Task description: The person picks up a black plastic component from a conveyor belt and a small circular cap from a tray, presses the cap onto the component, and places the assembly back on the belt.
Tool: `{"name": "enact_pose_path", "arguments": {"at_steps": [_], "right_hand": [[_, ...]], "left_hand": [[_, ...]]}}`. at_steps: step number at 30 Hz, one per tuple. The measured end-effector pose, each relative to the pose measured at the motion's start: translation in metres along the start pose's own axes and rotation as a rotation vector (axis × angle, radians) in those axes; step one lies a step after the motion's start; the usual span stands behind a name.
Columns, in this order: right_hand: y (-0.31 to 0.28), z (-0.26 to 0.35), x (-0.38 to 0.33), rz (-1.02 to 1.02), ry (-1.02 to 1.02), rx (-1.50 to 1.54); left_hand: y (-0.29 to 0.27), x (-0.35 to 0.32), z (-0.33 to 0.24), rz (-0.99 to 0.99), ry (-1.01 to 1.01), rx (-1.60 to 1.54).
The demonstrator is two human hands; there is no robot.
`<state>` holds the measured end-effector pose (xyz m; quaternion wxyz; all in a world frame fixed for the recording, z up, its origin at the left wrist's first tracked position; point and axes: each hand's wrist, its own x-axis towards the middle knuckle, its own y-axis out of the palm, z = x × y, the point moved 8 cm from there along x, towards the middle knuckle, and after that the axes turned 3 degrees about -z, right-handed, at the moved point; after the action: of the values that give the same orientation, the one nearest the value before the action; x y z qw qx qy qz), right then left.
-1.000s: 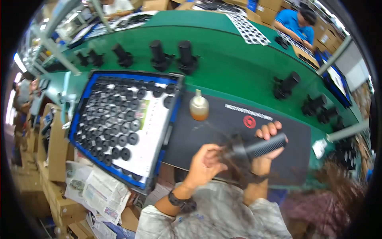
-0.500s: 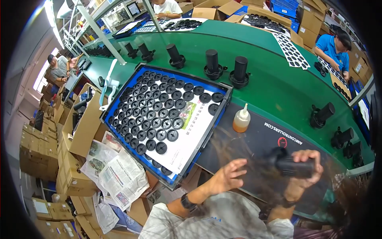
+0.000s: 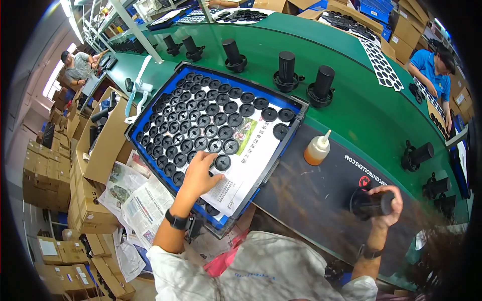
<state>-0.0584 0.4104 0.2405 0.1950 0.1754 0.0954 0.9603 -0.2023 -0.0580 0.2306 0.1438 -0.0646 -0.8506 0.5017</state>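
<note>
My left hand (image 3: 200,176) is over the shallow tray (image 3: 296,131), its thumb apart from its fingers. Beside its fingertips lies a round black disc (image 3: 222,162); the hand covers whatever lies directly beneath it. Rows of similar black discs rest on white printed paper inside the blue-lined tray. My right hand (image 3: 390,208) is closed round a black cylindrical part with a wider flanged end (image 3: 369,204), held tilted above the dark mat (image 3: 301,200). A squeeze bottle (image 3: 317,149) with amber liquid and a pointed nozzle stands on that mat, between my hands and farther off.
Black cylinders on flanged bases, such as this one (image 3: 321,85), stand along the green bench (image 3: 361,118). An open carton (image 3: 103,145) and crumpled newspaper (image 3: 148,208) lie left of the tray. A person in blue (image 3: 432,72) works at far right; another (image 3: 78,67) is at far left.
My left hand has moved left, from near the black cylindrical part to over the discs in the tray. My right hand still holds the part, now with its flanged end lower. The view has shifted.
</note>
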Motion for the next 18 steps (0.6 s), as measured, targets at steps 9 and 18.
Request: {"name": "enact_pose_path", "arguments": {"at_steps": [9,18], "right_hand": [[-0.178,-0.043,0.185,-0.376,-0.214,-0.088],[-0.098,0.032,0.179,-0.553,-0.527,-0.700]], "left_hand": [[0.036,0.016,0.027,0.203,-0.119,0.090],[-0.015,-0.037,-0.009,0.092,-0.223,-0.610]]}}
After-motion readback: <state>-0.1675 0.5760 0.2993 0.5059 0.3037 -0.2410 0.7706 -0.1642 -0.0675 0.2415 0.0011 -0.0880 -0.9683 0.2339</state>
